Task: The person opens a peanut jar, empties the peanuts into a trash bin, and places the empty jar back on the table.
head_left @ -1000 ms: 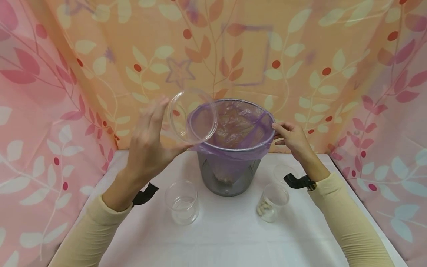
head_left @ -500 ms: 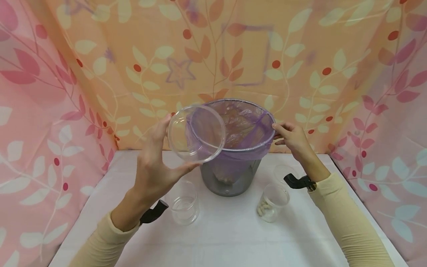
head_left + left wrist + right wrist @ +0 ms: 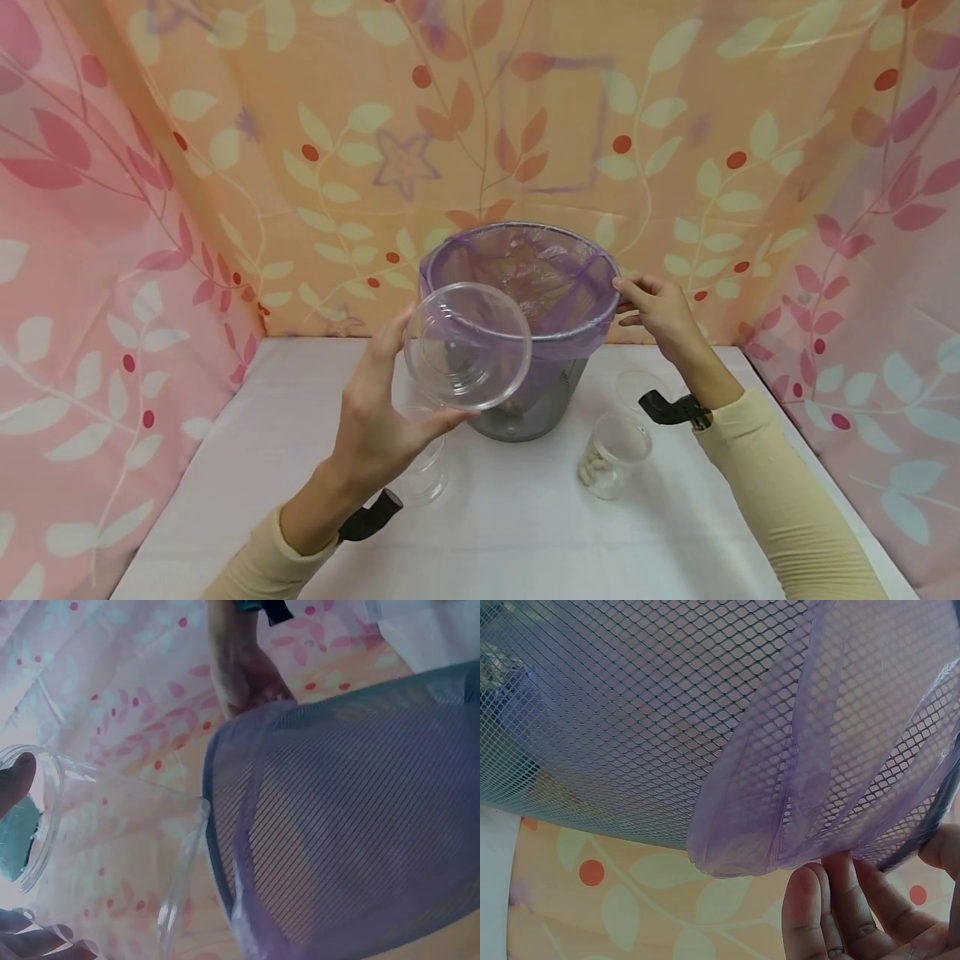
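My left hand (image 3: 375, 425) grips a clear plastic cup (image 3: 467, 346) between thumb and fingers. The cup is tilted in front of the bin's near left side and overlaps its rim in the head view. No contents show in it. A grey mesh bin (image 3: 551, 400) stands upright at the centre, lined with a purple plastic bag (image 3: 517, 346) folded over its rim. On the bin's right side, my right hand (image 3: 663, 317) pinches the rim. The right wrist view shows its fingers (image 3: 844, 900) beneath the bag's hanging edge.
A second clear cup (image 3: 426, 483) stands behind my left wrist, partly hidden. Right of the bin is a clear cup (image 3: 613, 454) with several pale pieces low inside. A clear round lid (image 3: 633, 385) lies near my right wrist. Patterned cloth (image 3: 660, 83) encloses the white table (image 3: 510, 533).
My left hand has brought the clear cup down and to the right, from beside the bin's rim to in front of it, turning it as well. The right hand stays at the rim.
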### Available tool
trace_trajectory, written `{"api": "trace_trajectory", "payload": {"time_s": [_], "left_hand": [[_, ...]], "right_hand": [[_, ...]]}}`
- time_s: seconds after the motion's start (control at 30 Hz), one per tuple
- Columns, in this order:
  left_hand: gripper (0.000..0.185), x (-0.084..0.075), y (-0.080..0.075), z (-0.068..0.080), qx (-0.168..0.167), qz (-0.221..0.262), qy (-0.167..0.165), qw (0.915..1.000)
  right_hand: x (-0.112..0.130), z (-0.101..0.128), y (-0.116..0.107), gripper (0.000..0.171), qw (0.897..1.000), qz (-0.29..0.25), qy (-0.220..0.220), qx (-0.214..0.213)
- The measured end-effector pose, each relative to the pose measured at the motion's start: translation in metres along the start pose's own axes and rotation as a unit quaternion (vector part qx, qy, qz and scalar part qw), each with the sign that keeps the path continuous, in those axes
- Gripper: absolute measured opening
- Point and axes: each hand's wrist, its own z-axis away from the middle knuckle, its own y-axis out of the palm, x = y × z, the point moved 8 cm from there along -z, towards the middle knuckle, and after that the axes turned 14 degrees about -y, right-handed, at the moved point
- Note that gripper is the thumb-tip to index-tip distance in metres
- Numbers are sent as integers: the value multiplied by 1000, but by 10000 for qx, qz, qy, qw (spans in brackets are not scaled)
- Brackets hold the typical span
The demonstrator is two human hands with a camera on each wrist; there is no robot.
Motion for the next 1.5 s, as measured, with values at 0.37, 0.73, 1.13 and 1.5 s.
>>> {"api": "trace_trajectory", "payload": {"time_s": [0.37, 0.73, 1.13, 1.5], "left_hand": [[95, -5, 4, 14, 79, 385, -15, 9992], [99, 6, 23, 37, 553, 761, -485, 9944], [105, 26, 49, 61, 1039, 698, -1313, 9834], [104, 49, 76, 81, 1358, 584, -1831, 9719]], "right_hand": [[1, 1, 0, 30, 9999, 169, 27, 18], [2, 0, 1, 30, 9999, 129, -22, 12], [0, 0, 2, 26, 10000, -28, 6, -15], [2, 1, 1, 25, 10000, 12, -4, -10]]}}
